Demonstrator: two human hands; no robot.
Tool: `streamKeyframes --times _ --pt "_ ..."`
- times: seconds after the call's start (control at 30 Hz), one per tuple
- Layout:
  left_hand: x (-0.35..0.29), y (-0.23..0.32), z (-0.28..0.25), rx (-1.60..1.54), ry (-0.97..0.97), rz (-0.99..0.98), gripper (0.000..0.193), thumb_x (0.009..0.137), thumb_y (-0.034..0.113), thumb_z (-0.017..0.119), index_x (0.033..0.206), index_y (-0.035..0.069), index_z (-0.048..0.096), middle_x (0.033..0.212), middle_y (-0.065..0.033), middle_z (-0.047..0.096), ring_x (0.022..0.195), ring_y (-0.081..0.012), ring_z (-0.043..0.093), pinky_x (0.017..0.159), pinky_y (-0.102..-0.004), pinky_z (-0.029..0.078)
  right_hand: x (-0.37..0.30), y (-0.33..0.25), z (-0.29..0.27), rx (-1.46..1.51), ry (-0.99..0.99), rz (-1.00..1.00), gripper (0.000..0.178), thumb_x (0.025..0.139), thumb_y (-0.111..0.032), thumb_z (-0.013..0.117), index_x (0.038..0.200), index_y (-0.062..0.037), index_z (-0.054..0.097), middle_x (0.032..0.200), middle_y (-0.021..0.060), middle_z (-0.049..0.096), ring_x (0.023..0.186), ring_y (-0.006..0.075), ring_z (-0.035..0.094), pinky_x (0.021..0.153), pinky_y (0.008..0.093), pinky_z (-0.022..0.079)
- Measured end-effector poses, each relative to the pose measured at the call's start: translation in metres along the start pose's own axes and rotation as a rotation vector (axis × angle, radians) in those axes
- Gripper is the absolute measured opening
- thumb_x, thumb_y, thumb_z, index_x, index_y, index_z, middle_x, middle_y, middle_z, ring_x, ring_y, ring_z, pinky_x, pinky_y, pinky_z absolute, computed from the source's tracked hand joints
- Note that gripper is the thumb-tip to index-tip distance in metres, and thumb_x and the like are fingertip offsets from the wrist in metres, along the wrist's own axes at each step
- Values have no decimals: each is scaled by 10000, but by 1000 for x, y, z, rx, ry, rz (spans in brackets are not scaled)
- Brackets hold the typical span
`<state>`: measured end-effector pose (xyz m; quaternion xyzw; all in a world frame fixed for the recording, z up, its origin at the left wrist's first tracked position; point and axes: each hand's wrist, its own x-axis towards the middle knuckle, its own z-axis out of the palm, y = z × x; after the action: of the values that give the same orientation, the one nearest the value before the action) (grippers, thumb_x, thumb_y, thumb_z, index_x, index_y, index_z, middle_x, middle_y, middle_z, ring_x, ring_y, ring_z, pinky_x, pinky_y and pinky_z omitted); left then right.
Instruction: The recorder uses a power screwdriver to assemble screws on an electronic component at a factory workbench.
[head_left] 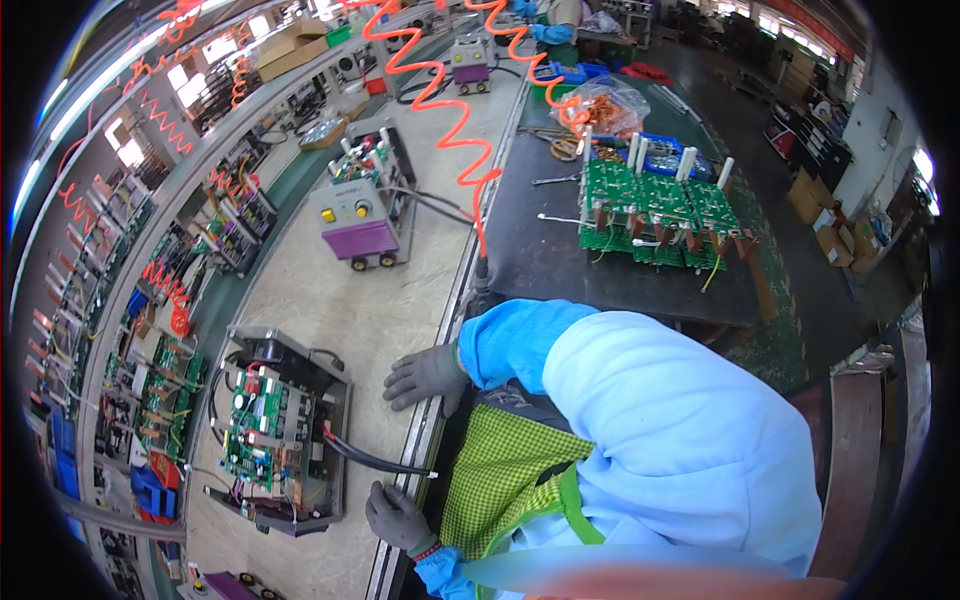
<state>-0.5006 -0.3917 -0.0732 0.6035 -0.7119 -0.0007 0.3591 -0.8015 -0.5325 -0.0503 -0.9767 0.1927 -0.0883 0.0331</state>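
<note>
Both my hands wear grey gloves. My right hand (425,378) lies flat at the edge of the pale conveyor belt, fingers spread and holding nothing. Lower down, my left hand (398,518) rests at the same edge with its fingers loosely apart and nothing visible in them. Between the hands runs a black cable (375,461) with a small white connector at its end. It comes out of an uncased machine (285,430), whose green circuit board (258,425), wiring and black housing lie exposed on the belt to the left of my hands.
Farther along the belt stands a purple-and-grey wheeled machine (365,215), with another (470,65) beyond. A dark side table (530,265) bears green circuit boards (655,200), a wrench (556,181) and a clear bag (605,105). Orange coiled hoses (455,140) hang above. Racks of boards (165,390) line the left.
</note>
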Motion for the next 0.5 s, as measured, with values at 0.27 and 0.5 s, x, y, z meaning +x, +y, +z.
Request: streamKeyframes --times 0.27,0.5 --pt "-2 -2 4 21 -3 -8 256 900 200 585 1063 6 627 857 -193 599 788 -372 585 669 -481 459 -2 1 2 -8 -47 22 993 623 -485 774 1451 -117 368 1511 152 333 1402 344 293 1153 513 227" --pt "-4 -1 0 13 -19 -21 236 907 181 577 1052 4 635 861 -199 606 786 -373 587 677 -470 464 -2 -2 1 -10 -48 18 981 625 -488 767 1444 -116 376 1502 154 345 1402 338 295 1160 501 216"
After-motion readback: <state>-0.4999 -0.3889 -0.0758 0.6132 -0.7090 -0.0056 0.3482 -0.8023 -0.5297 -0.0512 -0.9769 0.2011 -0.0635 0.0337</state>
